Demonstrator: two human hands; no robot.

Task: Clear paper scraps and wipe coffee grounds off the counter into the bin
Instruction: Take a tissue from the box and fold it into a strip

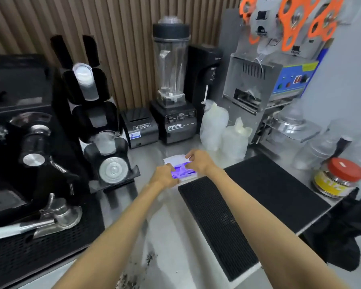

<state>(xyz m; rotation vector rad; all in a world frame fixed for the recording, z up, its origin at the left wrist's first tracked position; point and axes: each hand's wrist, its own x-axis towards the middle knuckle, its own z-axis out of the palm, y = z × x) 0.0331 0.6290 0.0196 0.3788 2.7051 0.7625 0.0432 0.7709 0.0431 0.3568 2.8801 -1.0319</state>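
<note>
Beyond the far end of the narrow black mat [217, 222], on the steel counter [175, 236], your left hand [166, 177] and right hand [198, 161] both curl their fingers onto the white paper scraps [175, 159]. Coffee grounds [149, 257] lie at the counter's near edge, well apart from both hands.

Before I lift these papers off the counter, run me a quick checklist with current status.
1. Left hand holds paper scraps: ok.
2. Right hand pinches their far edge: ok.
3. All scraps gathered: cannot tell, hands cover them.
4. Bin in view: not ok, none visible.
5. Coffee grounds wiped: not ok, lying on the counter.
</note>
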